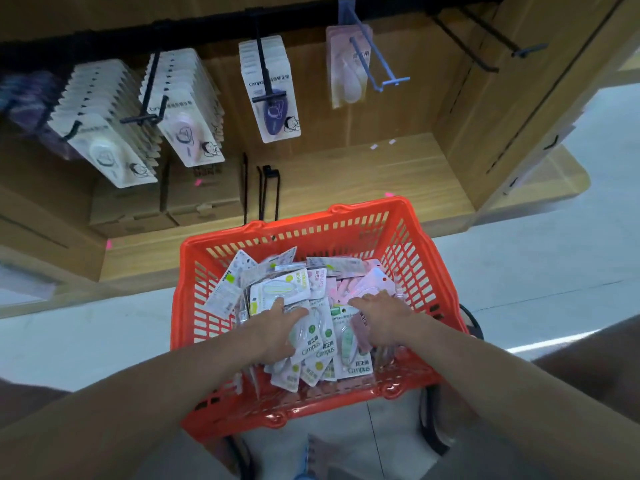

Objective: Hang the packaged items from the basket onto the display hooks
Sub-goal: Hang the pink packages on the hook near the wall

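Observation:
An orange basket [346, 220] stands on the floor in front of me, full of several flat packaged items [311, 292]. My left hand [280, 327] lies on the pile at its left middle, fingers spread over green-and-white packs. My right hand [381, 317] rests on the pile at the right, fingers spread over pink packs. Whether either hand grips a pack is hidden. Above, black display hooks hold rows of packs: white ones [104, 133], pinkish ones [187, 109], purple ones [270, 88]. A blue hook [377, 60] carries a few pink packs [346, 67].
Two bare black hooks [485, 39] stick out at the upper right. Cardboard boxes [166, 202] sit on the wooden lower shelf [363, 174] behind the basket. A wooden side panel [519, 109] stands at the right. Grey floor surrounds the basket.

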`<state>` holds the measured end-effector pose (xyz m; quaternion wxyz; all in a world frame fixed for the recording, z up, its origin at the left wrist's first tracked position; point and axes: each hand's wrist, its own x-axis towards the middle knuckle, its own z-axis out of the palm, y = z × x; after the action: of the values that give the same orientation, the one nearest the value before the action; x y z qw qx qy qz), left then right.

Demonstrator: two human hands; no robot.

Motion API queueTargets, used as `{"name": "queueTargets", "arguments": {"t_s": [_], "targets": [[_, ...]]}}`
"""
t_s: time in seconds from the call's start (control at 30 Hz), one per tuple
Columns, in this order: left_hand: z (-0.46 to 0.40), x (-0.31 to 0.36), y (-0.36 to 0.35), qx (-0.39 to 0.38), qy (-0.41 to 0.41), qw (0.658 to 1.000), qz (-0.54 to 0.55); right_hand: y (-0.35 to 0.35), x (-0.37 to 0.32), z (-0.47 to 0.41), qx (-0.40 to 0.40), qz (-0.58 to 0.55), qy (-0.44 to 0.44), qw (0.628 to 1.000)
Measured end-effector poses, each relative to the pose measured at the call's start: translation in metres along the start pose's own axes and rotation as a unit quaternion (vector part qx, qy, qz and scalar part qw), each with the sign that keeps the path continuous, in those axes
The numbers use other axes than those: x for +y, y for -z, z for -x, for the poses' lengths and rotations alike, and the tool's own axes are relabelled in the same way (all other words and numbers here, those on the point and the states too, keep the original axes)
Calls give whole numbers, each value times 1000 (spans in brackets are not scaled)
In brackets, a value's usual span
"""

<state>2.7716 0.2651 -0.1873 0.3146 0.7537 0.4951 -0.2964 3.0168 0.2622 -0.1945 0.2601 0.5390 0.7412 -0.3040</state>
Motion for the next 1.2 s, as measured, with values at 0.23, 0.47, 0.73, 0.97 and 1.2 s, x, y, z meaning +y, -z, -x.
{"name": "queueTargets", "arguments": {"t_s": [0.23, 0.47, 0.73, 0.97, 1.2], "targets": [[4, 9, -13, -26, 23, 985, 170, -5, 11, -2, 69, 7, 8, 998], [-15, 11, -20, 50, 158, 912, 374, -5, 9, -6, 62, -26, 5, 998], [-20, 27, -30, 173, 128, 947, 239, -9, 20, -8, 56, -42, -33, 997], [-23, 46, -18, 204, -14, 976, 80, 0, 28, -10, 66, -12, -27, 997], [-29, 60, 5, 149, -90, 948, 266, 14, 44, -14, 94, -140, 0, 986]]}}
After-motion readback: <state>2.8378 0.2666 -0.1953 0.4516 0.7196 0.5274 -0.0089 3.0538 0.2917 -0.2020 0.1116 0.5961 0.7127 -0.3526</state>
